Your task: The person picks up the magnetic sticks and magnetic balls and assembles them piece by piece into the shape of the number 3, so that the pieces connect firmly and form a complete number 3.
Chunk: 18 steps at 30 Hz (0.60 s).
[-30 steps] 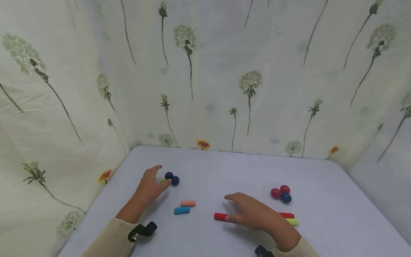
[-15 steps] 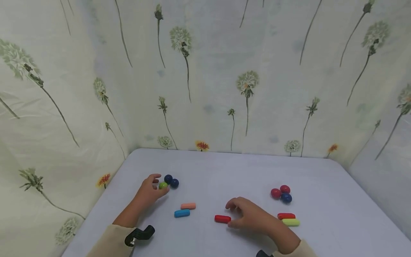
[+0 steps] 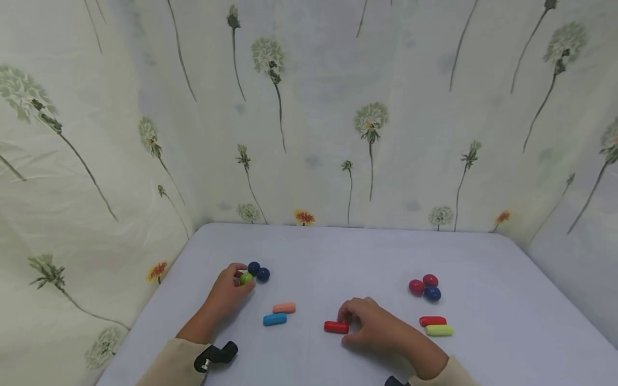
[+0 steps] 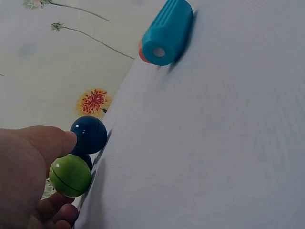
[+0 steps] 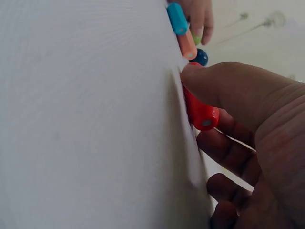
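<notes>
My left hand (image 3: 228, 294) curls its fingers and thumb around a glossy green ball (image 3: 246, 279) with a seam, which sits beside two dark blue balls (image 3: 263, 274). In the left wrist view, the thumb overlaps the nearer blue ball (image 4: 89, 135), while fingertips touch the underside of the green one. At mid-table, my right hand (image 3: 374, 327) straddles the right end of a short red stick (image 3: 336, 327). The fingers reach its far side, and a narrow gap shows before the thumb. In the right wrist view, the thumb partly hides this faceted stick (image 5: 202, 112).
A blue stick (image 3: 274, 319) and an orange stick (image 3: 284, 307) lie between the hands. Further right are another red stick (image 3: 433, 321), a yellow-green stick (image 3: 439, 331), two red balls (image 3: 417, 287) and a blue ball (image 3: 432, 293). Flowered cloth (image 3: 309, 107) surrounds the white table (image 3: 347, 257).
My left hand has lowered from above the balls and its fingers have drawn in around the green one. The right hand's fingers have bent and come closer about the red stick's end.
</notes>
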Tool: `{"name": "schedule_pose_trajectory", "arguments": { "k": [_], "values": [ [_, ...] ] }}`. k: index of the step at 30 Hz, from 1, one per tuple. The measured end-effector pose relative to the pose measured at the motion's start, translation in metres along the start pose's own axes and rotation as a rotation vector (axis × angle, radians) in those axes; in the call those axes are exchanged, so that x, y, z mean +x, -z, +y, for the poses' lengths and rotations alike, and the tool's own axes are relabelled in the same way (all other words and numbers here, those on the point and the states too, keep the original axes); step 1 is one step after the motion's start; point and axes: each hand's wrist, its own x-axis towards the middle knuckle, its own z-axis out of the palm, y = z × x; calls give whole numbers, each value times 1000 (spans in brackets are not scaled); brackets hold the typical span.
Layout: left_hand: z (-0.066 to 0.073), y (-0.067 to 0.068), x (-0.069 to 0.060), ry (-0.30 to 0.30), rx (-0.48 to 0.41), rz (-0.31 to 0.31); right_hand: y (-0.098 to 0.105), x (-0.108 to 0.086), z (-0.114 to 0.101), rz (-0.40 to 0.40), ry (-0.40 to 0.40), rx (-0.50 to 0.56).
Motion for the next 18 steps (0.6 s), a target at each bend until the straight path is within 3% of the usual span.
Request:
{"name": "schedule_pose_trajectory", "arguments": {
  "k": [6, 13, 18],
  "values": [
    [0, -2, -3, -28, 24, 33, -5, 2, -2, 55, 9, -25],
    [0, -4, -7, 9, 56, 41, -6, 4, 0, 75, -18, -16],
    [-1, -3, -7, -4, 57, 53, -2, 6, 3, 110, -37, -15]
  ]
}}
